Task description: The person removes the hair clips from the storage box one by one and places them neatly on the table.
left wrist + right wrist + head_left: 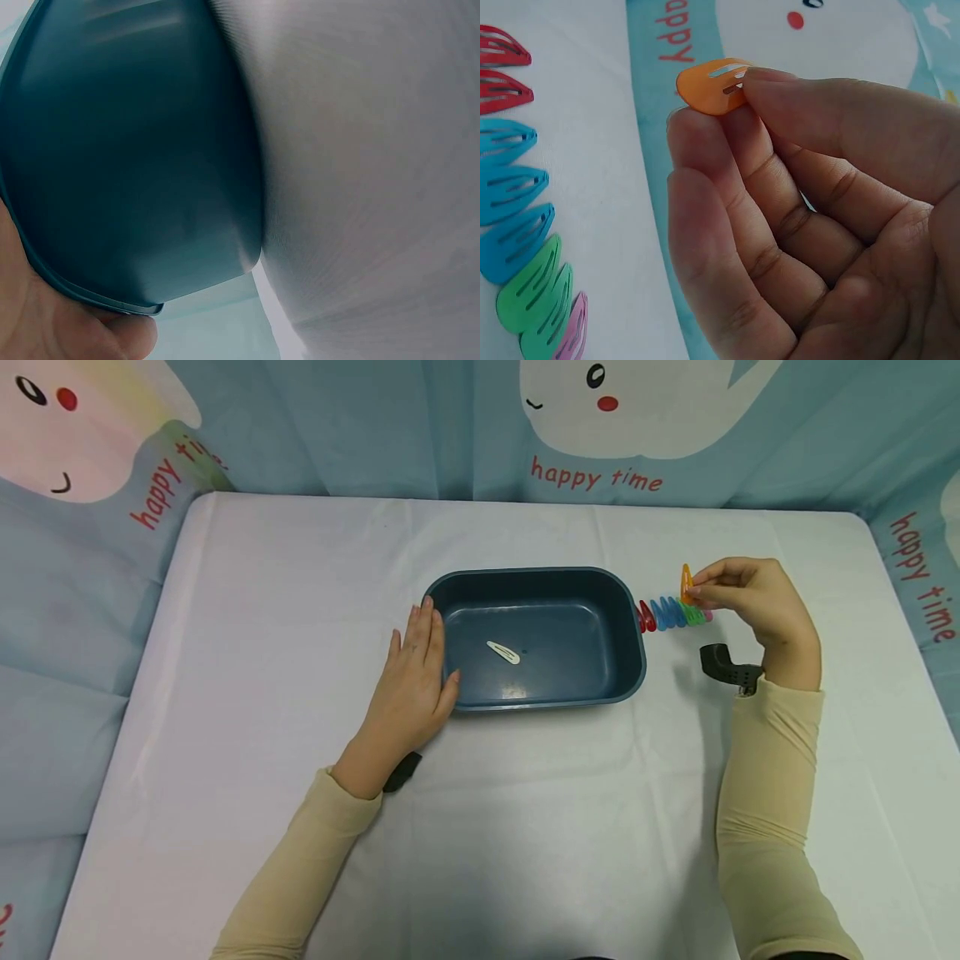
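Observation:
Between thumb and fingers, my right hand (757, 597) pinches an orange snap hair clip (709, 86), held above a row of clips. That row, right of the basin, has red clips (502, 91), blue clips (510, 187), green clips (536, 292) and a pink clip (574, 326). My left hand (416, 672) rests with straight fingers against the left rim of a dark blue basin (547, 703). On the basin's floor lies one cream hair clip (503, 652). In the left wrist view the basin's outer wall (135, 165) fills much of the picture.
A white cloth (247, 652) covers the table. Behind it hangs a light blue curtain (375, 427) printed with cartoon figures and red lettering. Black wrist mounts (723, 664) sit at both wrists. A dark object's edge (592, 957) shows at the bottom of the head view.

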Demonstrator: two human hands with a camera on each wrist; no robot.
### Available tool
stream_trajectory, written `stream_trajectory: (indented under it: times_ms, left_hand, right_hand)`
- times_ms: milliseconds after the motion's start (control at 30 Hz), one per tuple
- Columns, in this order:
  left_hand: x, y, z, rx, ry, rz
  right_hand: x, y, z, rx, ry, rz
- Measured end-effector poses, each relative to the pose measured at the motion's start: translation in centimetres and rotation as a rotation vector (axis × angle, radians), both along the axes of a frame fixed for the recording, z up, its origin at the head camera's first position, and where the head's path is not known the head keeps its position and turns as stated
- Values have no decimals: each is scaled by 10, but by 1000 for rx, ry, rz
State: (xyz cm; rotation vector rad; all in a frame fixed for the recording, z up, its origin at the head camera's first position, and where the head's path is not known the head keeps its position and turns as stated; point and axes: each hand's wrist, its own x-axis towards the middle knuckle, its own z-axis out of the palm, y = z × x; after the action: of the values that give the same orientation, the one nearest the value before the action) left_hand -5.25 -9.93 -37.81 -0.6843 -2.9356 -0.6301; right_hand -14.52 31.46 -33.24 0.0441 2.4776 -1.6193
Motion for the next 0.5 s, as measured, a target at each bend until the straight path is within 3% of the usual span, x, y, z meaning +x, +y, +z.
stream_trajectory:
  times_ms: [500]
  left_hand:
    - [0, 0, 0, -7, 15, 1]
  right_hand:
    - [0, 11, -7, 28, -45, -33]
